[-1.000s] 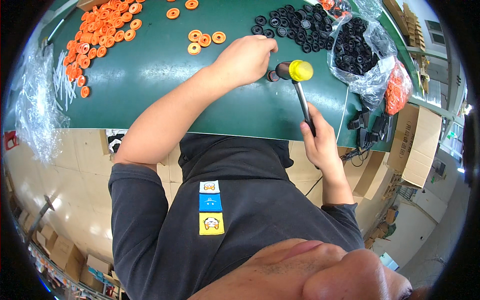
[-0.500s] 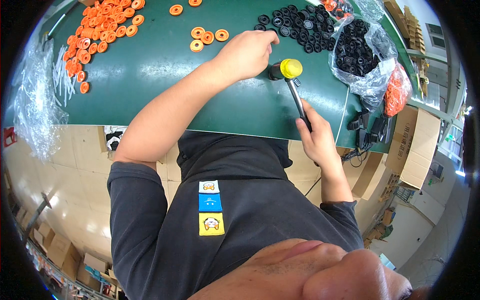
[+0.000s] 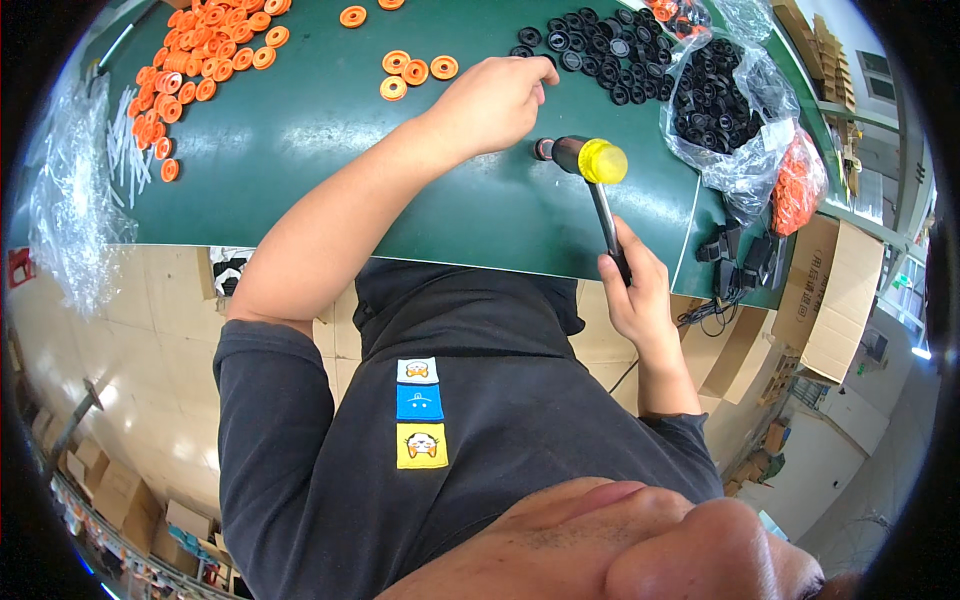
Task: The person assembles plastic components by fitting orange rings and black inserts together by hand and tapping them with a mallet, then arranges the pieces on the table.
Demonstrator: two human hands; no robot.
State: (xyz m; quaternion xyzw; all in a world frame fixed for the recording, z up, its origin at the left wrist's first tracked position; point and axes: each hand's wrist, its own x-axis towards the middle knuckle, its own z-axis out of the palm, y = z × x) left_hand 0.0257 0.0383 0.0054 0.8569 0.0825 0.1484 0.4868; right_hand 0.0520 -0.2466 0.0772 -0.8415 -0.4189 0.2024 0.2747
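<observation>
My right hand (image 3: 640, 288) is closed round the handle of a two-faced mallet (image 3: 600, 212). The mallet's yellow face is turned toward my right side, and its dark head lies level over the green table. Left of the black wheels (image 3: 600, 50), my left hand (image 3: 495, 102) is held with its fingers bent and its index finger stretching toward them. Its palm side is turned away, so anything between the fingers is hidden. Several orange wheels (image 3: 415, 71) lie on the table just left of that hand.
A large heap of orange wheels (image 3: 210, 45) and white sticks (image 3: 128, 150) lie at the left, by crumpled clear plastic (image 3: 75, 200). At the right are a clear bag of black wheels (image 3: 715, 100), an orange-filled bag (image 3: 797, 180), black devices with cables (image 3: 735, 255) and a cardboard box (image 3: 830, 300).
The mallet has shifted right and toward me, its head tipping so more of its side shows. My right hand has moved slightly down with it. My left hand has hardly moved.
</observation>
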